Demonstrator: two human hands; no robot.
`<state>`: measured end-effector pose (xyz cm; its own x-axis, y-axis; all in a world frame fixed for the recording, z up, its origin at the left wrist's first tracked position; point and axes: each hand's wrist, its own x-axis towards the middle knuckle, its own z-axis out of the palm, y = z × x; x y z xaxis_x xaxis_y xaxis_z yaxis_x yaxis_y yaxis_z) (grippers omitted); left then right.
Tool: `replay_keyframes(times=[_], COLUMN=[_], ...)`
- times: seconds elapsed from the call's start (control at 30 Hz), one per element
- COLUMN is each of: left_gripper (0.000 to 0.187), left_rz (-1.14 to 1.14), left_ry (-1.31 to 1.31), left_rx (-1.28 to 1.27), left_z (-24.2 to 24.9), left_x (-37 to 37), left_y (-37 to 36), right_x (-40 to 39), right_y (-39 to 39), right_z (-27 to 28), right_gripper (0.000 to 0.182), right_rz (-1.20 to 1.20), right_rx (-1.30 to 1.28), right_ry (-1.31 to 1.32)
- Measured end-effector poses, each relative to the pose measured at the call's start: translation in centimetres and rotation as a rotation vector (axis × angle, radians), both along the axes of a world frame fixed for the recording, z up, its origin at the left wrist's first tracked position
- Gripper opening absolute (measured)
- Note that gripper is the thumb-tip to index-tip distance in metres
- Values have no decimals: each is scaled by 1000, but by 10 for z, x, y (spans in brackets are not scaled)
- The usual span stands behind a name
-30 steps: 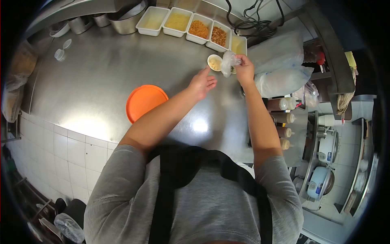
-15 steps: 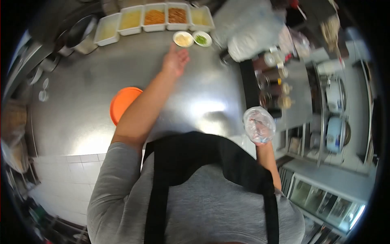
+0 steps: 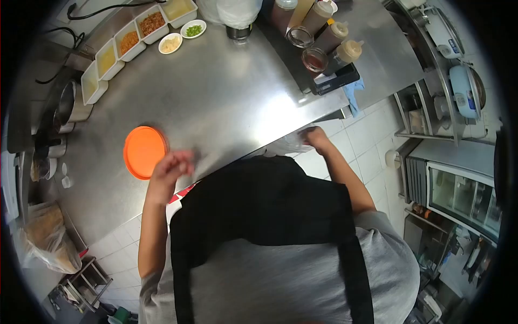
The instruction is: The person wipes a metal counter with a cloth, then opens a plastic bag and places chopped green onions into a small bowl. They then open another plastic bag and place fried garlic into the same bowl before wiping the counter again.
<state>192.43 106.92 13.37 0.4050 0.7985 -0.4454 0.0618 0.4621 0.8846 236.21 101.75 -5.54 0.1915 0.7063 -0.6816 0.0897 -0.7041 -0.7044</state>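
Note:
My left hand [image 3: 174,168] hovers over the steel table beside an orange round lid or plate [image 3: 144,153]. Its fingers are loosely bent and slightly blurred, with nothing visible in them. Down at the table's front edge, my right hand [image 3: 317,139] grips a clear plastic bag [image 3: 287,143], part of which is hidden by the table edge and my apron. Farther back are two small white dishes: one of pale chopped bits [image 3: 170,44], the other of chopped greens [image 3: 193,29].
White tubs of food [image 3: 129,43] line the back left, near metal pots [image 3: 80,102]. Sauce bottles [image 3: 332,36] and a jar [image 3: 314,59] stand at the right in a black holder [image 3: 339,81]. A blue cloth [image 3: 353,96] hangs nearby. Shelving and a glass-fronted fridge [image 3: 464,200] are at right.
My left hand has come back from the white dishes to beside the orange round item. My right hand has lowered the plastic bag to the table edge. The view has turned.

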Motion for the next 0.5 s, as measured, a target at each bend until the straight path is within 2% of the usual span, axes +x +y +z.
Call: replay_keyframes(times=[0.07,0.13,0.17,0.23,0.27,0.3,0.33,0.37,0.43,0.5], left_gripper=[20,15,14,12,16,16,17,18,20,21], left_rz=[-32,-36,-32,-96,-207,-245,-242,-237,-177,-109], left_ry=[178,365,456,632,721,778,804,830,821,795], left_rx=[-31,25,98,73,56,33,2,-31,-101,-154], left_z=[9,1,-20,-38,-46,-57,-69,-80,-108,-134], left_x=[-7,-14,-23,-37,-45,-50,-53,-54,-56,-53], left_y=[-27,-55,-74,-106,-119,-137,-155,-173,-205,-230], right_x=[-6,-7,-11,-16,-17,-20,-26,-30,-27,-14], right_y=[21,35,36,35,34,34,35,36,37,34], right_z=[-35,-103,-138,-197,-221,-203,-158,-119,-73,-65], right_gripper=[31,34,34,34,34,34,34,34,34,33], right_rz=[425,584,654,792,736,748,785,827,904,982], right_rx=[444,648,654,664,529,332,90,-21,-83,-7], right_ry=[-590,-741,-797,-915,-901,-864,-812,-791,-762,-785])
